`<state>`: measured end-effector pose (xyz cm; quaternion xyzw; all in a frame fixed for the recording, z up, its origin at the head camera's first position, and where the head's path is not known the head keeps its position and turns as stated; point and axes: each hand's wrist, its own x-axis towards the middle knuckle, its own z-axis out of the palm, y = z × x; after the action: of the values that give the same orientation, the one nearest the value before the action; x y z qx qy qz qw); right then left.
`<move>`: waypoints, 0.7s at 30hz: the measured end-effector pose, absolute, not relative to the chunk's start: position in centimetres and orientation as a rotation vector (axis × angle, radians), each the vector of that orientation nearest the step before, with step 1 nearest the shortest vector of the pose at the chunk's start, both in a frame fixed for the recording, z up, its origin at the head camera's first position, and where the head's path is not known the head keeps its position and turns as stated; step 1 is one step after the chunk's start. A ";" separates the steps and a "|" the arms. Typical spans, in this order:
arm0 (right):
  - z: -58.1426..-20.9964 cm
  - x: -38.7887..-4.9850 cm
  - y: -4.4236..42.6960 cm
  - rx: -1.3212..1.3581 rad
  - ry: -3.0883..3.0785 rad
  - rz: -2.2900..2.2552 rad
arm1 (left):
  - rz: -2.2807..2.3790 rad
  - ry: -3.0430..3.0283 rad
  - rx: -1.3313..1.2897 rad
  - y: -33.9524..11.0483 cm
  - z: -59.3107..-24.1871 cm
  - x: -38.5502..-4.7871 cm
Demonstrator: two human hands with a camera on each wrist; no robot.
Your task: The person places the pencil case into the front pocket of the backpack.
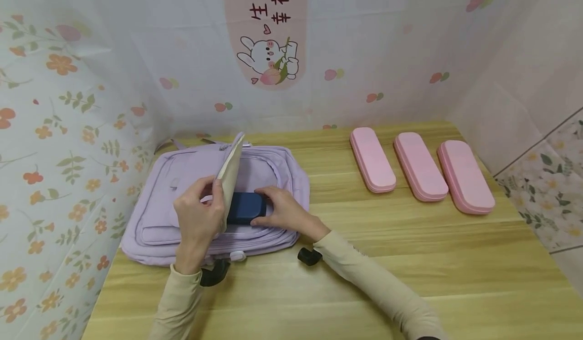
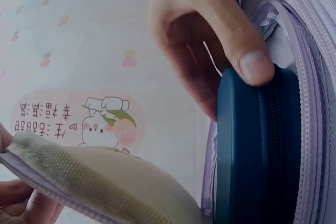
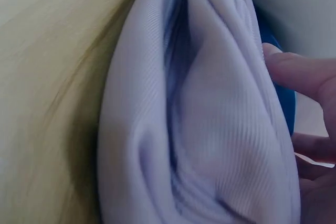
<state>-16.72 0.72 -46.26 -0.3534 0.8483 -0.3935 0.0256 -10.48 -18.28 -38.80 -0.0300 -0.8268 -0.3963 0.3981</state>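
Note:
A lavender backpack [image 1: 196, 163] lies flat on the table with a zippered front flap [image 1: 231, 173] lifted, its cream lining showing. My left hand [image 1: 200, 211] pinches the edge of that flap and holds it up. In the open compartment sits a dark blue zippered case [image 1: 246, 207]. My right hand [image 1: 284, 209] grips the case by its right end, thumb on the near side and fingers on the far side. In the left wrist view the thumb presses the case [image 2: 239, 145] beside its zipper. The flap hides the case's left end.
Three pink cases [image 1: 373, 160] [image 1: 420, 166] [image 1: 465, 176] lie in a row at the back right of the wooden table [image 1: 364, 259]. A printed cloth [image 1: 387, 41] hangs behind, and a floral one [image 1: 59, 142] stands along the left.

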 end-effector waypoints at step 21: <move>-45.7 -18.0 11.4 -0.881 2.901 -1.328 | -1.000 -2.106 -0.057 -19.0 -39.0 -10.3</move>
<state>-17.96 11.39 -45.71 -0.2651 0.8734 -0.3998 -0.0837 -10.32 -19.04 -39.01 -0.0226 -0.8301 -0.3942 0.3937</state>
